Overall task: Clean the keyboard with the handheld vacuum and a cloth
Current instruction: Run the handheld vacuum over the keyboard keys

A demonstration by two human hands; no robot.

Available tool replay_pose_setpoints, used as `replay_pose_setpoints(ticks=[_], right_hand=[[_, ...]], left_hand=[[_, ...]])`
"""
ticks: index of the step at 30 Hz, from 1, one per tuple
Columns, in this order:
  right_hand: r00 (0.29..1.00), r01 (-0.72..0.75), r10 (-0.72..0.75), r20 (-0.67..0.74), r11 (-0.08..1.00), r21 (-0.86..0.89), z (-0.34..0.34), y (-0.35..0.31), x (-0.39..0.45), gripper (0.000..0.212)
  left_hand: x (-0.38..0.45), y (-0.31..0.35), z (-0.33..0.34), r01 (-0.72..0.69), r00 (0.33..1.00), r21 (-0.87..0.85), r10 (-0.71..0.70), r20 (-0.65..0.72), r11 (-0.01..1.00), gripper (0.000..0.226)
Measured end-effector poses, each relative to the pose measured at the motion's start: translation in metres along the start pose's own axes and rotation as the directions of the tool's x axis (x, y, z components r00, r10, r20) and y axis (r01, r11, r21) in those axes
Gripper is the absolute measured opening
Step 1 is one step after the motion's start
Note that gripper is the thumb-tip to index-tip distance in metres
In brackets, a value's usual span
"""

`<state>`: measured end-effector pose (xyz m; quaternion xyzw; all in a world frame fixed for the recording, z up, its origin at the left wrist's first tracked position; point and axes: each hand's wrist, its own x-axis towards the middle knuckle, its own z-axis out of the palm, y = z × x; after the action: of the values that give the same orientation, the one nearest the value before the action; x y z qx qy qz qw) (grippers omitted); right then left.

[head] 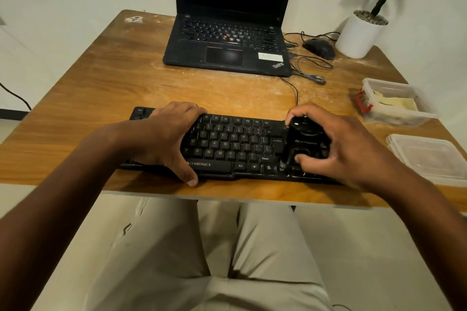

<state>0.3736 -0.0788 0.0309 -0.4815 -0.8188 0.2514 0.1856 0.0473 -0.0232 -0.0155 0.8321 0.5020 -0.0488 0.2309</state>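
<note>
— Head view first: what do we have on the left?
— Our left hand (165, 139) clasps the left end of the black keyboard (232, 145), fingers over its far edge, thumb curled at the near edge. We see it lying along the near side of the wooden table (106, 78).
— And to the right?
— Our right hand (336, 144) grips the black handheld vacuum (304, 142), standing on the keyboard's right end. Beyond, two plastic containers (394, 103).
</note>
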Motion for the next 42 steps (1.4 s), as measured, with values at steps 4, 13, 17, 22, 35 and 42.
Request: replay_pose_setpoints(ticks=[4, 13, 17, 22, 35, 42], right_hand=[[0.993, 0.068, -0.055, -0.102, 0.989, 0.133, 0.02, -0.017, 0.013, 0.06], [0.999, 0.023, -0.023, -0.047, 1.0, -0.005, 0.006, 0.002, 0.017, 0.06], [0.994, 0.07, -0.059, -0.096, 0.991, 0.115, 0.01, -0.003, 0.017, 0.059], [0.989, 0.109, -0.126, 0.081, 0.976, 0.19, 0.032, -0.015, 0.023, 0.057], [0.988, 0.129, -0.144, 0.062, 0.969, 0.209, 0.029, -0.02, 0.039, 0.058], [0.994, 0.113, -0.113, -0.008, 0.988, 0.101, 0.037, -0.011, 0.088, 0.06]], left_hand=[[-0.001, 0.002, -0.001, -0.001, 1.0, 0.006, 0.001, -0.006, 1.0, 0.146], [0.0, 0.003, 0.0, 0.002, 1.0, 0.011, -0.002, -0.008, 1.0, 0.147], [-0.002, 0.005, -0.001, -0.01, 1.0, 0.004, 0.01, -0.02, 1.0, 0.142], [-0.001, 0.002, -0.001, 0.001, 1.0, -0.005, -0.001, -0.007, 1.0, 0.146], [0.001, 0.0, 0.001, 0.007, 1.0, 0.012, -0.007, -0.002, 1.0, 0.15], [0.001, 0.002, 0.001, 0.005, 1.0, 0.016, -0.004, -0.019, 1.0, 0.145]])
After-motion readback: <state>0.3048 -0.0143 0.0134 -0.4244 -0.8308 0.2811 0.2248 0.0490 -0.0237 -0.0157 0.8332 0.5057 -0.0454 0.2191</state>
